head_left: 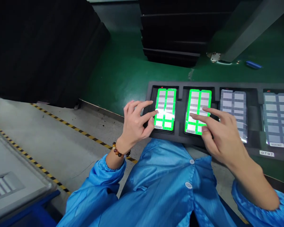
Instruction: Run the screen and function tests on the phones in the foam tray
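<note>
Several smartphones lie face up in the recesses of a dark grey foam tray [180,126] labelled 0797. The leftmost smartphone [169,107] and the second smartphone [205,98] glow with bright green frames around white blocks. My left hand [137,121] is at the left edge of the first phone, fingers apart, its index fingertip at the screen's edge. Over the second phone is my right hand [223,134], with index and middle fingers stretched onto its screen. A third smartphone [233,102], partly behind my right hand, and a fourth smartphone [278,116] show grey and white blocks.
The tray rests on a green surface [123,75]. A stack of black trays [170,34] stands behind it, beside a grey post [248,34]. A blue object [253,65] lies at the far right. Black cloth [38,50] hangs at left, above a floor with striped tape [78,127].
</note>
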{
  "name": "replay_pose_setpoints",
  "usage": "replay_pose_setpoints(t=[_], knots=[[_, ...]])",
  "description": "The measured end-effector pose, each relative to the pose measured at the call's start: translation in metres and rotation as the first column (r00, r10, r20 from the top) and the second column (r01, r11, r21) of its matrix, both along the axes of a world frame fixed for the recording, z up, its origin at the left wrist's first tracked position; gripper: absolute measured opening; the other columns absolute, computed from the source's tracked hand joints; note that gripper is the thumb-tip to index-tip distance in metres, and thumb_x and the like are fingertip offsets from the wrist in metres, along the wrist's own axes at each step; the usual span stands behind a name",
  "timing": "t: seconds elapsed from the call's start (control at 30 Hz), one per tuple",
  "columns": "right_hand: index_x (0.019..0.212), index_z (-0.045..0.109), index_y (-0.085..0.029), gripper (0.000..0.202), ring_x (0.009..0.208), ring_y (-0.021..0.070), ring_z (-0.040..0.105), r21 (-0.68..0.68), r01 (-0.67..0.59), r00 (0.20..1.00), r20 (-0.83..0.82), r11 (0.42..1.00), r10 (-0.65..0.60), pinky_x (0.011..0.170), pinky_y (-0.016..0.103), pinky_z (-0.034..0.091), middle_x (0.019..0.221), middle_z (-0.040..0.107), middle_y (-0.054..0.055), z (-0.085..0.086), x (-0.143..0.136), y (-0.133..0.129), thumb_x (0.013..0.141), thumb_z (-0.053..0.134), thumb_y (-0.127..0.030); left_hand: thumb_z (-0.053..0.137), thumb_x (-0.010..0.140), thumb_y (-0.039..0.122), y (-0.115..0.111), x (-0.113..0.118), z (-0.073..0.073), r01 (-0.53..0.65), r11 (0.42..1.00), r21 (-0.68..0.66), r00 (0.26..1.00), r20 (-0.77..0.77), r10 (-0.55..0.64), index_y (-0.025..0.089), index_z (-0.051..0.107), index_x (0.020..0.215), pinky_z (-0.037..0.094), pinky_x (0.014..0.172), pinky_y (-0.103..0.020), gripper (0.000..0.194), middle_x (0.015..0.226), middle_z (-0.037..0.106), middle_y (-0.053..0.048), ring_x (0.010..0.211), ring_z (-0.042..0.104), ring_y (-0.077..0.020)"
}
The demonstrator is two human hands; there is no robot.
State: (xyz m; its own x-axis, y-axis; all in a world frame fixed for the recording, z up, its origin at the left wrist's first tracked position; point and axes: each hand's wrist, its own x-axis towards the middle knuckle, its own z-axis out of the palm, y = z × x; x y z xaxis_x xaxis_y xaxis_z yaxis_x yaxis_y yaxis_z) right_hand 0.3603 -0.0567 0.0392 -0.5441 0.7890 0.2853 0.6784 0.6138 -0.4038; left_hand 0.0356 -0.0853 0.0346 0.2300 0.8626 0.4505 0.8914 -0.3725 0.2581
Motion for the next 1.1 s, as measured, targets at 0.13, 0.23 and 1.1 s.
replay_pose_setpoints(t=[0.13, 0.23, 1.1], knots=[[0.144, 0.070, -0.027, 0.047, 0.149, 0.0361, 0.061, -0.052, -0.021, 0.999, 0.037, 0.998, 0.023, 0.115, 0.058, 0.048, 0.132, 0.078, 0.013, -0.006, -0.008, 0.006, 0.102, 0.050, -0.018, 0.062, 0.101, 0.025, 0.000, 0.000, -0.002, 0.017, 0.999, -0.049, 0.999, -0.035, -0.019, 0.031, 0.086, 0.119, 0.042, 0.122, -0.061, 0.030, 0.147, 0.075, -0.006, 0.129, 0.062, -0.0326], [0.143, 0.071, -0.025, 0.046, 0.149, 0.0400, 0.060, -0.058, 0.013, 0.998, 0.057, 0.998, -0.009, 0.116, 0.062, 0.048, 0.127, 0.079, 0.014, -0.004, 0.006, 0.001, 0.102, 0.050, -0.019, 0.062, 0.101, 0.027, 0.005, 0.011, -0.002, 0.064, 0.993, -0.098, 0.996, -0.059, -0.070, 0.030, 0.084, 0.127, 0.042, 0.123, -0.061, 0.033, 0.149, 0.073, -0.007, 0.132, 0.061, -0.0332], [0.140, 0.071, -0.023, 0.042, 0.150, 0.0433, 0.061, -0.054, 0.093, 0.991, 0.098, 0.994, -0.088, 0.111, 0.066, 0.050, 0.121, 0.078, 0.016, 0.000, 0.039, 0.015, 0.108, 0.045, -0.025, 0.051, 0.109, 0.025, 0.030, 0.034, -0.001, 0.164, 0.966, -0.200, 0.986, -0.005, -0.169, 0.027, 0.079, 0.140, 0.048, 0.114, -0.055, 0.042, 0.154, 0.071, -0.008, 0.133, 0.058, -0.0323]])
